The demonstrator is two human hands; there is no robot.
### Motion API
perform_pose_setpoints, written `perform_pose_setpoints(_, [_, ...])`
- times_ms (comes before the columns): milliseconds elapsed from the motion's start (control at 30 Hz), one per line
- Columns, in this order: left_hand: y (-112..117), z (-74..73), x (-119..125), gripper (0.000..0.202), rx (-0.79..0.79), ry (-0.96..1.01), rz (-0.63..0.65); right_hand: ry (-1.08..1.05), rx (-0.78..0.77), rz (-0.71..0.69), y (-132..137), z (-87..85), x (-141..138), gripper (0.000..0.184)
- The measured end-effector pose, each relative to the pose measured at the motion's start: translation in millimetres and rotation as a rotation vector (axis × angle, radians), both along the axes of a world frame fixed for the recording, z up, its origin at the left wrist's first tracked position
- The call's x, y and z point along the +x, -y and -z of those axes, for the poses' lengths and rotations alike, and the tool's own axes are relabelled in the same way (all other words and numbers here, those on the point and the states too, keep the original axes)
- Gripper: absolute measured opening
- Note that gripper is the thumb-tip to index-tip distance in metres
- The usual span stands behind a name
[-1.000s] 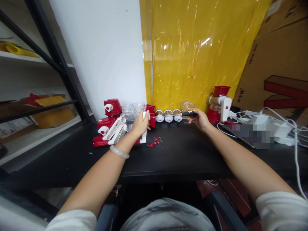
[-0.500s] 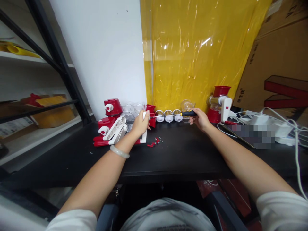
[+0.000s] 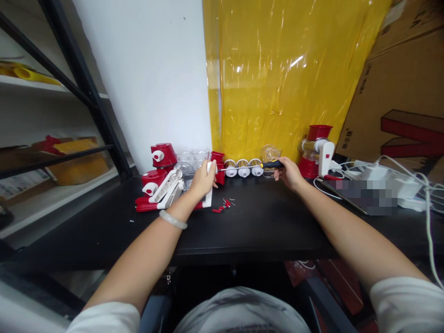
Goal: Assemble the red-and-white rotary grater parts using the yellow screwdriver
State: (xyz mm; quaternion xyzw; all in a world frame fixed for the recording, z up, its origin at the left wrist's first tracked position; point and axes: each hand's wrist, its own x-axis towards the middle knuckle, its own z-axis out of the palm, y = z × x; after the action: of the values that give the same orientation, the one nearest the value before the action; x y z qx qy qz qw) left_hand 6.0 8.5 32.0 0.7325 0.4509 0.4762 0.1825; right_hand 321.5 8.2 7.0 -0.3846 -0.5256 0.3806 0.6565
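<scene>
My left hand is closed round a white crank handle; its upper end shows by the thumb, a white arm and red grip below, and my fingers hide the middle. Fingers of my right hand are wrapped round the black-and-yellow handle of a screwdriver. Its shaft lies level, pointing left, the tip meeting the white part at my left thumb. On the black table below are small red pieces and screws. More white crank handles with red grips lie left of my left hand.
Red grinder bodies stand at left, near clear plastic containers. Several white-rimmed drums line the back. An assembled red-and-white rotary grater stands right, beside a dark flat device, white cables and chargers. The black table's front edge is near me.
Both hands keep their hold, and the screwdriver stays against the white part. The view has shifted very slightly; nothing else has visibly moved.
</scene>
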Motion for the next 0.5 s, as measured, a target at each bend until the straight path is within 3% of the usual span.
perform_pose_setpoints(500, [0.4, -0.1, 0.2, 0.035, -0.005, 0.002, -0.002, 0.008, -0.001, 0.008, -0.5, 0.7, 0.6, 0.027])
